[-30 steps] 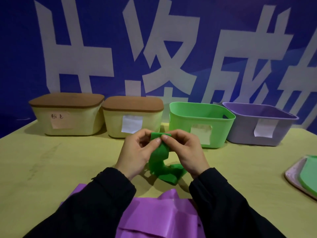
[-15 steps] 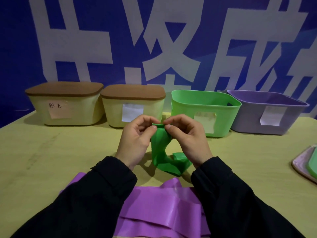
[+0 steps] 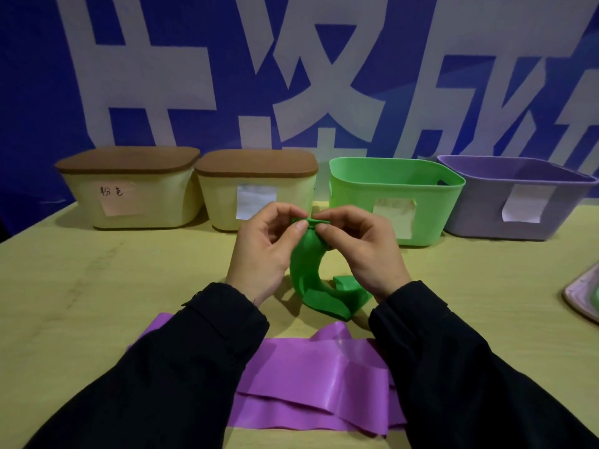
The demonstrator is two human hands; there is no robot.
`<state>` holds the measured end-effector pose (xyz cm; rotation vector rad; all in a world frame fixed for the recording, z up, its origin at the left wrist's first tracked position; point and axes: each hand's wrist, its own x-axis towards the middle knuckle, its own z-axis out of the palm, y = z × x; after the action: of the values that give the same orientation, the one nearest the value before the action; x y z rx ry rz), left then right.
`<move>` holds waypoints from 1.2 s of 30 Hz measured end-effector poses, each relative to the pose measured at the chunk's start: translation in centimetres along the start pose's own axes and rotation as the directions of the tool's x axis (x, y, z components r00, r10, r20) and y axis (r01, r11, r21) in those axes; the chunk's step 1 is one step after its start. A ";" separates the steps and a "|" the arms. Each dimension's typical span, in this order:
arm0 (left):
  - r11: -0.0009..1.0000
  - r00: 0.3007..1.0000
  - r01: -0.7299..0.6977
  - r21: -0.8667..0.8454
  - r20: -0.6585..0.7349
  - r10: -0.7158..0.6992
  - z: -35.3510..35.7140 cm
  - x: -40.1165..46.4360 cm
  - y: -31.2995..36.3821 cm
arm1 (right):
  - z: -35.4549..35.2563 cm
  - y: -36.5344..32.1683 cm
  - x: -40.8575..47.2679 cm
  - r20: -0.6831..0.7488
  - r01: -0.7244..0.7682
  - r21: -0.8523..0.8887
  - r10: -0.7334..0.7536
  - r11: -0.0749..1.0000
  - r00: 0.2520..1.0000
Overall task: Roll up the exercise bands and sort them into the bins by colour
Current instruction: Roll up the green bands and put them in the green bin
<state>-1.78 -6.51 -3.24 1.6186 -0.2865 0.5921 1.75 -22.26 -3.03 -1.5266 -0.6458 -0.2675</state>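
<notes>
A green exercise band (image 3: 309,270) hangs from both my hands above the table, its lower end crumpled on the tabletop. My left hand (image 3: 265,251) and my right hand (image 3: 363,251) pinch its top edge between thumbs and fingertips, side by side. A purple band (image 3: 311,380) lies flat and folded on the table between my forearms. Behind stand a green bin (image 3: 395,199) and a purple bin (image 3: 515,196), both open-topped.
Two cream bins with brown lids, one at far left (image 3: 129,189) and one beside it (image 3: 256,186), stand at the back. A pink tray (image 3: 580,293) pokes in at the right edge. A blue banner wall rises behind the bins.
The view has tilted so the bins sit lower in frame. My hands have kept their pinch on the band's top edge and drawn it narrower; more of the purple band shows.
</notes>
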 end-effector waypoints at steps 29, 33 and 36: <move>0.999 0.999 -0.006 -0.041 -0.045 0.004 0.1 -0.4 0.7 | 0.0 -0.5 -0.1 -0.021 -0.004 0.054 0.005 0.999 1.000; 1.000 0.999 -0.006 -0.030 -0.045 0.004 0.2 -0.3 0.7 | 0.0 -0.6 -0.2 -0.002 0.001 0.036 -0.001 0.999 1.000; 0.999 0.999 -0.020 -0.039 -0.043 0.018 0.1 -0.3 0.7 | -0.1 -0.3 -0.1 0.018 0.007 0.037 -0.008 0.999 1.000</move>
<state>-2.41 -6.78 -2.82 1.5653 -0.2802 0.6313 1.47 -22.39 -2.82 -1.4927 -0.6675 -0.2468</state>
